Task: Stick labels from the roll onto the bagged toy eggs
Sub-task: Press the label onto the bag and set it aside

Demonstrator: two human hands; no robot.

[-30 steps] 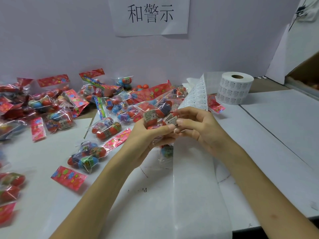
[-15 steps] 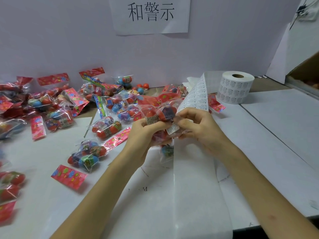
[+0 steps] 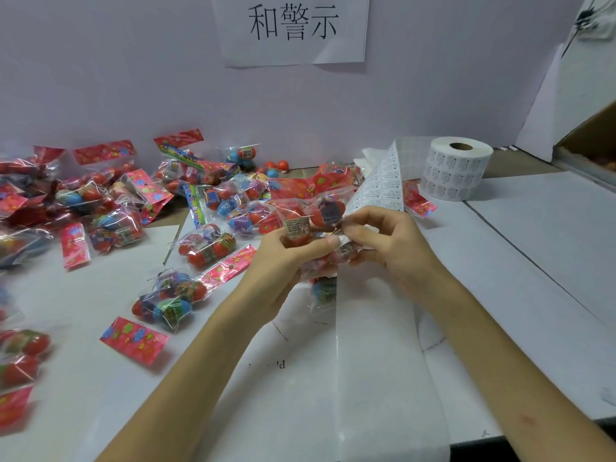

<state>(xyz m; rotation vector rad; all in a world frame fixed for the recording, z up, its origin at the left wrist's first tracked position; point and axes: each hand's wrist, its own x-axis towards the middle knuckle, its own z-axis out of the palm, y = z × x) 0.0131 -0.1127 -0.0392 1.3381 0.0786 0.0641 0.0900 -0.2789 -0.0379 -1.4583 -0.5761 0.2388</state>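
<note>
One bag of toy eggs (image 3: 311,225) held over surface (image 3: 533,261), head cam. L hand (image 3: 280,261) grips it, fingers curled; R hand (image 3: 386,245) pinches a label (image 3: 345,241) at bag's edge, next to L thumb. Label strip (image 3: 383,181) runs back to roll (image 3: 455,171). More bags (image 3: 233,208) piled left.

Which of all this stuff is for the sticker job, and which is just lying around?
For the job: left hand gripping the held bag; right hand pinching a label; label strip; label roll; pile of bagged eggs.
Just lying about: wall sign; cardboard box; loose eggs by the wall.
</note>
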